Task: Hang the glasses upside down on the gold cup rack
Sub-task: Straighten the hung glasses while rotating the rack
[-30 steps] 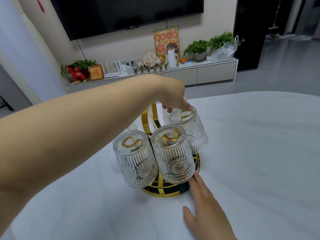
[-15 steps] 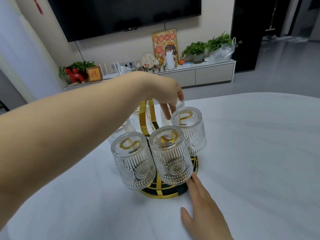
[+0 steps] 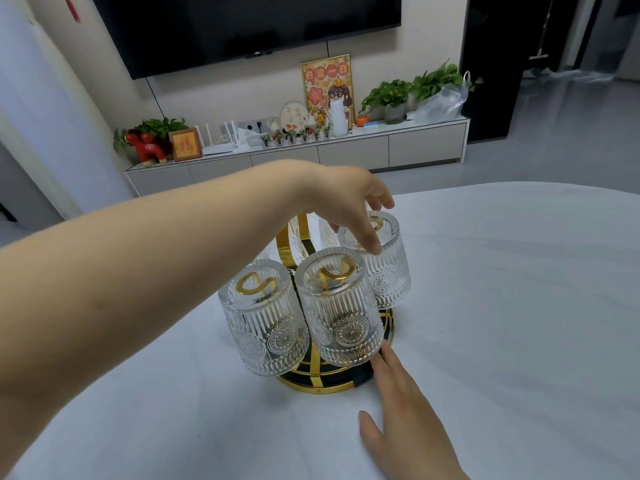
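Observation:
The gold cup rack [image 3: 313,388] stands on the white table [image 3: 502,323], with several embossed clear glasses hung upside down on its arms. Two glasses face me: one at front left [image 3: 265,320] and one at front centre [image 3: 341,313]. A third glass [image 3: 384,268] hangs at the right, and more glasses are partly hidden behind my arm. My left hand [image 3: 349,206] hovers over the right glass, fingers spread and loose, holding nothing. My right hand [image 3: 405,420] lies flat on the table, its fingertips touching the rack's base rim.
The table stretches wide to the right and front. Beyond its far edge runs a low grey cabinet [image 3: 346,152] with plants, a framed picture and small ornaments, under a wall-mounted television [image 3: 242,26].
My left hand has let go of the right glass, which now hangs on the rack, and has lifted slightly above it with fingers apart. My right hand stays at the base.

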Tool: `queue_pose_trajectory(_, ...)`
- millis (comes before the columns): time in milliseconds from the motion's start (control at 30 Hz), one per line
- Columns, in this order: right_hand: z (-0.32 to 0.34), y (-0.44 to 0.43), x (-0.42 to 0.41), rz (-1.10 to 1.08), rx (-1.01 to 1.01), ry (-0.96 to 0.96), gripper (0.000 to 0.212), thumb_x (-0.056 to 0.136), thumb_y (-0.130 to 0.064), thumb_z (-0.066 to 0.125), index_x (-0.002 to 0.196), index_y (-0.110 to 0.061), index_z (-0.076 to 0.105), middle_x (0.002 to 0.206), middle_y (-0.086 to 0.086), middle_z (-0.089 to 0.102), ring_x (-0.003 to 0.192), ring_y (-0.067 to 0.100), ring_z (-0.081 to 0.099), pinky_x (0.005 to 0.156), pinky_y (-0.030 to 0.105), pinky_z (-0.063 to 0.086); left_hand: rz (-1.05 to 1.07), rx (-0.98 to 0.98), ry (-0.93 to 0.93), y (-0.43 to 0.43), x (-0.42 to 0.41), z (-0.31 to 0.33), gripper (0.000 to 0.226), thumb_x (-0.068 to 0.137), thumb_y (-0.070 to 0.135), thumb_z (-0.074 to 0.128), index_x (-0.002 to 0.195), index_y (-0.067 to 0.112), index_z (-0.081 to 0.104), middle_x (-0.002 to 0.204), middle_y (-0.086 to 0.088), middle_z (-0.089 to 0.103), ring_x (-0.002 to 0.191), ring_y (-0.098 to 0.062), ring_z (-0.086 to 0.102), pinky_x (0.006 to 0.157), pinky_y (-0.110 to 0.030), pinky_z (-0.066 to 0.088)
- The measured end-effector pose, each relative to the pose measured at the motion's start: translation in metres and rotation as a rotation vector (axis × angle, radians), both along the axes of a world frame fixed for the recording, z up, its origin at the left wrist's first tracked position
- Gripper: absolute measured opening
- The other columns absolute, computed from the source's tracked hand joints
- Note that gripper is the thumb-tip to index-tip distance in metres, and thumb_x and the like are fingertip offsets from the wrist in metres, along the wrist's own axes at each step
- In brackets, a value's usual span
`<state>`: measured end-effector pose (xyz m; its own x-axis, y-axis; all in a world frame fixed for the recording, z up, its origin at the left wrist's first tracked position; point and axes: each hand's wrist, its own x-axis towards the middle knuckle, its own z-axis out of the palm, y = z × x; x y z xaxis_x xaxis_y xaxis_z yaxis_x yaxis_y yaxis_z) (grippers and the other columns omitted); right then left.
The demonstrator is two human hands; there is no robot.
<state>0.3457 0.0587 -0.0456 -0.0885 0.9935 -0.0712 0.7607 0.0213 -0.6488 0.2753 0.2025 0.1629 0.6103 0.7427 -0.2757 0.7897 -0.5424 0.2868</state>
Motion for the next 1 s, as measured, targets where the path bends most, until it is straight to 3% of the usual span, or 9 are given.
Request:
queue_pose_trajectory(133,0.000,0.000,0.000,0.001,0.004,0.000,0.074,0.086,-0.030,0.045,0.139,-0.034,-0.006,0.152,-0.013,-0.018,0.140,0.005,0.010,0.108,0.022,0.025,-0.029,0.073,0.085,-0.002,0.005,-0.002,0.072,0.065,0.033,0.073,0.127,0.016,0.041,0.131,-0.002,0.049,0.105,-0.018,0.051,0.080,-0.025,0.044)
queue_pose_trajectory(267,-0.001,0.001,0.000,0.001,0.003,-0.001,0.074,0.085,-0.030,0.045,0.139,-0.034,-0.006,0.152,-0.013,-0.017,0.140,0.005,0.009,0.109,0.022,0.024,-0.044,0.121,0.054,0.000,0.011,-0.003,0.069,0.067,0.032,0.072,0.126,0.014,0.042,0.129,-0.003,0.051,0.098,-0.015,0.050,0.079,-0.025,0.045)
queue_pose_trajectory(400,0.000,0.001,0.000,0.000,0.011,0.001,0.074,0.085,-0.030,0.045,0.139,-0.033,-0.006,0.152,-0.013,-0.017,0.140,0.005,0.009,0.109,0.022,0.025,-0.016,0.124,0.039,0.003,0.017,-0.003,0.069,0.068,0.034,0.071,0.126,0.011,0.042,0.129,-0.006,0.050,0.106,-0.024,0.054,0.087,-0.037,0.051)
queue_pose_trajectory(500,0.000,0.000,0.001,0.006,0.017,0.005,0.074,0.085,-0.029,0.044,0.139,-0.033,-0.007,0.152,-0.013,-0.017,0.140,0.004,0.009,0.108,0.022,0.025,0.000,0.106,0.020,0.005,0.015,-0.004,0.069,0.069,0.036,0.070,0.127,0.010,0.042,0.129,-0.005,0.050,0.102,-0.023,0.056,0.079,-0.034,0.055)
queue_pose_trajectory(700,0.000,0.000,0.001,0.002,0.020,0.011,0.075,0.085,-0.029,0.045,0.139,-0.034,-0.007,0.152,-0.013,-0.016,0.140,0.005,0.009,0.108,0.023,0.026,0.006,0.086,-0.022,0.008,0.010,-0.006,0.067,0.068,0.036,0.070,0.126,0.014,0.044,0.130,-0.004,0.050,0.105,-0.021,0.054,0.087,-0.035,0.052)
queue_pose_trajectory(867,0.000,0.000,0.000,0.002,0.019,0.007,0.074,0.085,-0.029,0.045,0.139,-0.034,-0.007,0.152,-0.013,-0.016,0.140,0.004,0.009,0.109,0.023,0.025,0.021,0.053,-0.074,0.010,0.008,-0.004,0.067,0.068,0.037,0.070,0.126,0.017,0.043,0.132,-0.004,0.049,0.106,-0.019,0.053,0.074,-0.023,0.051)
queue_pose_trajectory(1000,0.000,0.000,0.000,0.007,0.019,0.000,0.074,0.086,-0.029,0.044,0.139,-0.032,-0.006,0.153,-0.011,-0.016,0.140,0.005,0.008,0.110,0.023,0.023,0.011,0.135,-0.078,0.003,0.005,0.004,0.064,0.073,0.045,0.062,0.127,0.017,0.042,0.135,-0.003,0.048,0.115,-0.016,0.048,0.086,-0.022,0.035)
